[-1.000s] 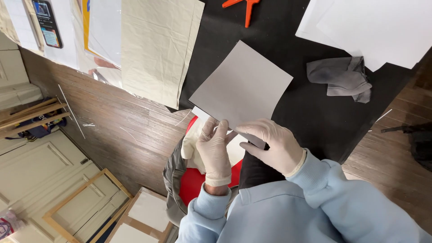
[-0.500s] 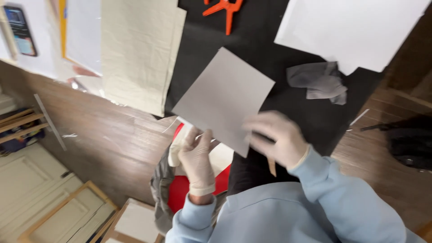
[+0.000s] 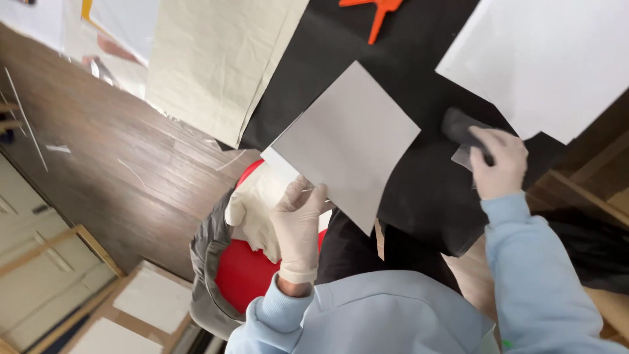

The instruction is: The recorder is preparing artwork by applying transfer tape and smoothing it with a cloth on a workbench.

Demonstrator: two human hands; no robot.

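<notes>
My gloved left hand [image 3: 300,219] grips the near edge of a grey square sheet [image 3: 350,141] that lies tilted on the black table cover [image 3: 419,85]. My gloved right hand [image 3: 496,160] is off to the right on a crumpled grey cloth [image 3: 460,128] and closes on it, with a small clear piece under the fingers. Both arms wear light blue sleeves.
White sheets [image 3: 550,59] lie at the upper right and a beige cloth [image 3: 219,59] hangs over the table's left side. An orange tool [image 3: 379,12] lies at the top. A red and grey seat [image 3: 239,275] stands below, on a dark wood floor [image 3: 98,157].
My right hand has left the grey sheet and moved right to the crumpled grey cloth. My left hand keeps its hold on the sheet's near edge.
</notes>
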